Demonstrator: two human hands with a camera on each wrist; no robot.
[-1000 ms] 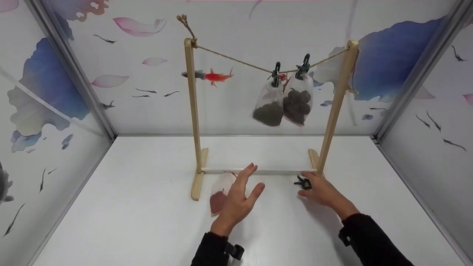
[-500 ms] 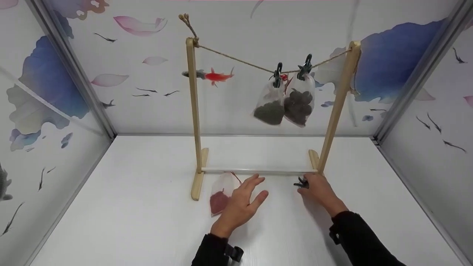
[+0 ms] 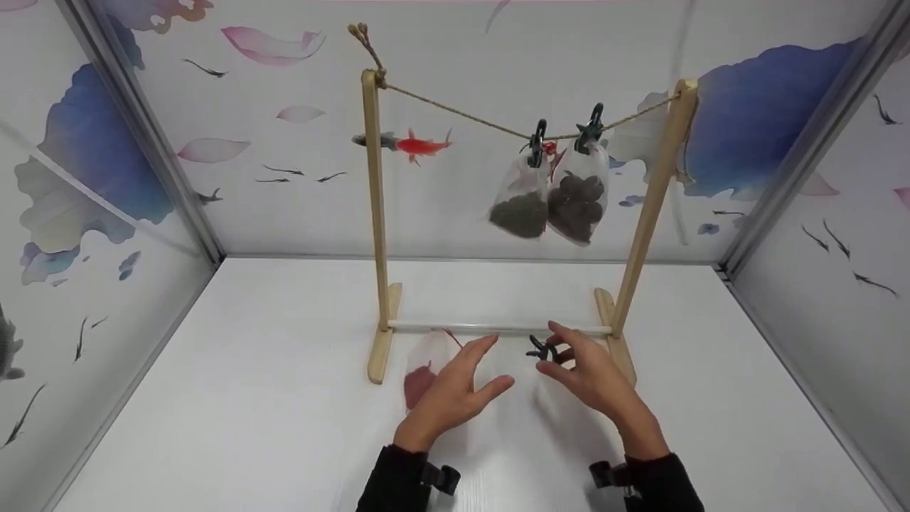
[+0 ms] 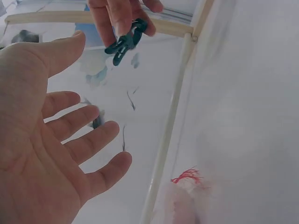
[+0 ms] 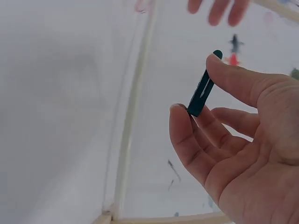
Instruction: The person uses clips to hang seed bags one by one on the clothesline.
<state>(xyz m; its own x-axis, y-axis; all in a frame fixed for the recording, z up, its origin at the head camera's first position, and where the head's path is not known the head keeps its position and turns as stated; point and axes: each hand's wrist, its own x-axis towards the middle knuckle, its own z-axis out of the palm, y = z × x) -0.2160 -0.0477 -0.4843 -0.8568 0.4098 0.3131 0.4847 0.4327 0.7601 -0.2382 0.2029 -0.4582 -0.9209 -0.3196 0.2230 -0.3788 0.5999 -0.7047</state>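
My right hand [image 3: 596, 377] pinches a dark green clothes clip [image 3: 543, 349] between thumb and fingers, above the table in front of the rack's lower rod. The right wrist view shows the clip [image 5: 202, 91] tilted between thumb and fingertips. My left hand [image 3: 453, 398] hovers with its fingers extended, holding nothing. Partly behind that hand lies a translucent drawstring bag [image 3: 419, 377] with reddish contents and a red string. Its red tassel [image 4: 188, 174] appears low in the left wrist view, where the bag is blurred.
A wooden rack [image 3: 373, 192] carries a sagging rope [image 3: 455, 108]. From it hang a bag of dark green stuff [image 3: 520, 215] and a bag of dark round pieces [image 3: 577, 199], each on a dark clip. White printed panels [image 3: 284, 213] enclose the white table [image 3: 284, 427].
My right hand has taken the clip from beside the rack's right foot and moved left with it. The left hand has shifted only slightly.
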